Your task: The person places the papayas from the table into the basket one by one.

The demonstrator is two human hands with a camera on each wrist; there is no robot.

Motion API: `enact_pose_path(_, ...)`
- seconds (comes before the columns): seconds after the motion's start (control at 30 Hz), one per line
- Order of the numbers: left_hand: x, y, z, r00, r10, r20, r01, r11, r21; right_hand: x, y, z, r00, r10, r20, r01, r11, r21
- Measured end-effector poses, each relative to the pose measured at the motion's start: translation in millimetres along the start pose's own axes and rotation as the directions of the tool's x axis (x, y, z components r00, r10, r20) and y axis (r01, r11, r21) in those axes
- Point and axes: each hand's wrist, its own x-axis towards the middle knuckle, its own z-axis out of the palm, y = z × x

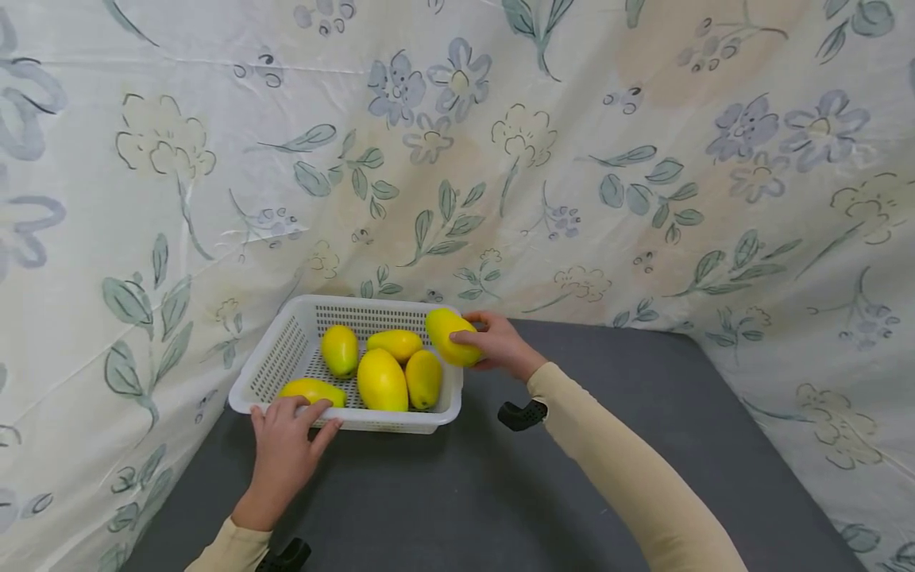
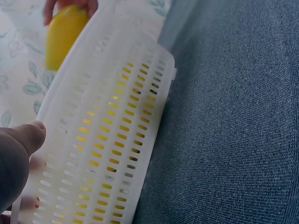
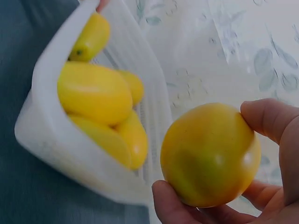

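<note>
My right hand point(image 1: 503, 347) grips a yellow mango point(image 1: 449, 332) above the right end of a white plastic basket point(image 1: 446, 409). In the right wrist view, thumb and fingers wrap the sides of this mango point(image 3: 208, 158), which is held up beside the basket wall point(image 3: 46, 112). Several more yellow mangoes point(image 1: 382, 380) lie inside the basket. At the front left corner, my left hand point(image 1: 286, 449) holds the basket's rim. Its thumb point(image 2: 28, 135) lies outside the slotted wall point(image 2: 112, 121), and the other fingers reach over the edge beside a mango point(image 1: 314, 391).
The basket stands on a dark grey cloth-covered table point(image 1: 443, 508), near its back left. A floral curtain point(image 1: 457, 159) hangs close behind the basket and along both sides. Black straps with camera mounts point(image 1: 522, 415) sit at the wrists.
</note>
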Motion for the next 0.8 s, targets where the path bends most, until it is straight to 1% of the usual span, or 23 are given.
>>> enact_pose_path(0.17,-0.4,1.0,3.4,1.0,-0.007,0.015,0.007,1.0,0.002,1,-5,20,0.999,-0.001,0.038,0.002,0.999,-0.034)
enact_pose_path(0.3,-0.4,2.6,4.2,1.0,-0.011,0.021,0.011,1.0,0.004,-1,-7,30,0.998,0.004,0.057,-0.001,0.998,-0.055)
enact_pose_path(0.57,-0.4,4.3,4.3,1.0,-0.009,0.02,0.008,1.0,0.006,-3,-5,35,0.998,0.006,0.057,-0.004,0.999,-0.047)
enact_pose_path(0.8,-0.3,4.5,4.1,1.0,-0.011,0.019,0.011,1.0,0.0,0,-3,37,0.998,0.041,0.056,-0.041,0.999,-0.003)
